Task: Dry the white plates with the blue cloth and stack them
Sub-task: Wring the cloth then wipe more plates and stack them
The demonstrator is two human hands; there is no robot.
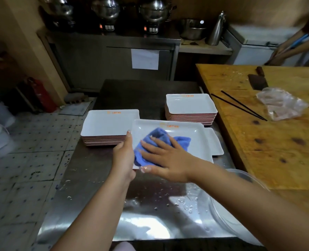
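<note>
Right now the left hand grips the near-left edge of a white plate, fingers curled under its rim and thumb along the side, which seems meant to hold the plate off the steel table and steady against the rubbing. The right hand lies flat with fingers spread on the blue cloth, pressing it into the plate's hollow rather than clutching it, so the cloth covers more wet surface. Just beyond the left hand's fingertips sits one stack of plates; a second stack stands further off, past the right hand. Which stack is dried I cannot tell. Another plate lies beneath the held one, to the right hand's far side. Water drops near the forearms suggest drying is under way.
</note>
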